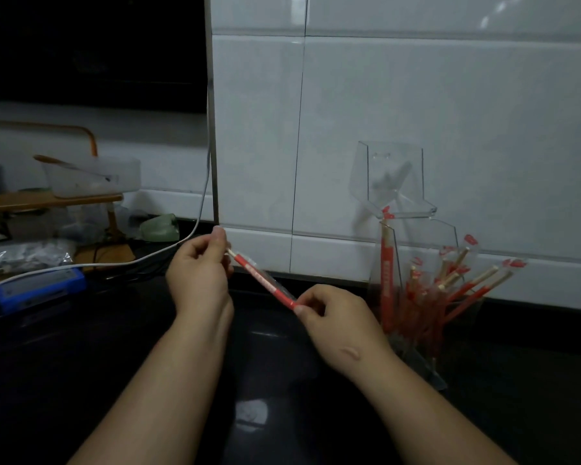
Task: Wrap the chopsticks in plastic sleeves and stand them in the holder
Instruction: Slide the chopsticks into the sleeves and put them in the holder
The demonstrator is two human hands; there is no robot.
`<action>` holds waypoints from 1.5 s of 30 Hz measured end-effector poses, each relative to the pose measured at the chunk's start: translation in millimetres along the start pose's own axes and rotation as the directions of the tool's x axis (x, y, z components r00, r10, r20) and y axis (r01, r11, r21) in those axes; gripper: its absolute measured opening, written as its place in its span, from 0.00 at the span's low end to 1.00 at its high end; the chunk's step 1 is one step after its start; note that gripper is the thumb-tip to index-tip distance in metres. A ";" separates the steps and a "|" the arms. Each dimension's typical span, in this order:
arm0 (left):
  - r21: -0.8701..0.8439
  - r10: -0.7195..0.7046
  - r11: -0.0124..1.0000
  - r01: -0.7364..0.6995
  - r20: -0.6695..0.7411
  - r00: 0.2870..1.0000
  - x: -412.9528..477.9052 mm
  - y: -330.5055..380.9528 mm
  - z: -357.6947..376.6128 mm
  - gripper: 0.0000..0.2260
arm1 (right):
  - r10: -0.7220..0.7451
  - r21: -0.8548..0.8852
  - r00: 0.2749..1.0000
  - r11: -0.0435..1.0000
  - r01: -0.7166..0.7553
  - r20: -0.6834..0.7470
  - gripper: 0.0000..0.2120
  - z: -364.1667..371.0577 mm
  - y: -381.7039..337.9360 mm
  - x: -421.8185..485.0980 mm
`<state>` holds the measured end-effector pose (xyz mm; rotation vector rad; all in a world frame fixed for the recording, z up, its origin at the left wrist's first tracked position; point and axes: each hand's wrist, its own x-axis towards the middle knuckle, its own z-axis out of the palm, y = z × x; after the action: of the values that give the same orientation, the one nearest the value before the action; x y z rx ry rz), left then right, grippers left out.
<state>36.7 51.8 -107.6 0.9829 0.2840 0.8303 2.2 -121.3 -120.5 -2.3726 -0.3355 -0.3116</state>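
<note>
A pair of chopsticks in a red-printed clear plastic sleeve (264,280) slants between my hands above the dark counter. My left hand (198,273) pinches the bare wooden end at the upper left. My right hand (332,317) pinches the sleeve's lower right end. To the right stands a clear acrylic holder (426,317) with several sleeved chopsticks leaning in it, red ends down.
A clear acrylic stand (394,179) sits against the white tiled wall behind the holder. At the left are a white cable (195,229), a blue box (37,290), a wooden rack with a plastic tub (91,176) and plastic bags (21,256).
</note>
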 end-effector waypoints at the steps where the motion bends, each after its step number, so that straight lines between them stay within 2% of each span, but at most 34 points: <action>1: 0.003 -0.006 1.000 0.006 0.032 0.999 -2.1 0.0 0.7 0.07 | 0.001 0.009 1.000 1.000 -0.001 0.012 0.04 0.3 -0.4 -0.8; 5: -0.049 0.025 0.999 -0.018 0.147 0.989 -5.8 -0.1 1.8 0.01 | -0.004 -0.011 0.999 1.000 0.005 0.036 0.03 2.1 0.5 -1.6; 10: 0.010 0.018 1.000 -0.021 0.256 0.967 -9.7 0.3 2.7 0.05 | -0.033 0.059 0.999 0.998 0.032 0.022 0.05 0.4 -1.7 -2.7; 20: -0.024 -0.017 0.999 0.026 0.325 0.946 -15.3 4.2 5.2 0.06 | -0.107 0.108 0.994 0.988 0.107 -0.009 0.03 -2.4 -6.2 -5.5; 22: -0.051 0.002 0.999 0.016 0.329 0.944 -17.1 5.7 5.4 0.04 | -0.120 0.116 0.992 0.985 0.125 -0.047 0.02 -2.3 -7.4 -5.4; 25: -0.090 -0.029 0.994 0.061 0.324 0.946 -19.4 8.4 6.0 0.10 | -0.147 0.188 0.975 0.966 0.178 -0.169 0.03 -3.5 -9.5 -5.6; 33: 0.043 -0.050 0.998 0.038 0.327 0.944 -20.3 5.4 6.7 0.11 | -0.258 0.276 0.828 0.858 0.434 -0.498 0.04 -31.9 -27.0 -16.6; 37: 0.060 -0.053 0.998 0.035 0.336 0.940 -20.9 5.0 6.7 0.11 | -0.230 0.328 0.739 0.785 0.526 -0.634 0.02 -44.3 -25.5 -17.0; 41: 0.068 -0.052 0.997 0.031 0.342 0.938 -22.0 5.1 6.0 0.11 | -0.247 0.256 0.637 0.765 0.591 -0.730 0.02 -57.0 -26.7 -19.0; 45: 0.092 -0.038 0.996 0.004 0.371 0.928 -25.6 5.8 6.7 0.11 | -0.251 0.161 0.552 0.790 0.592 -0.795 0.02 -74.8 -29.0 -21.6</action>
<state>20.5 30.6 -102.9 1.1979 0.0040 0.5985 -37.1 -154.9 -55.5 -1.5101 -0.5258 -1.2810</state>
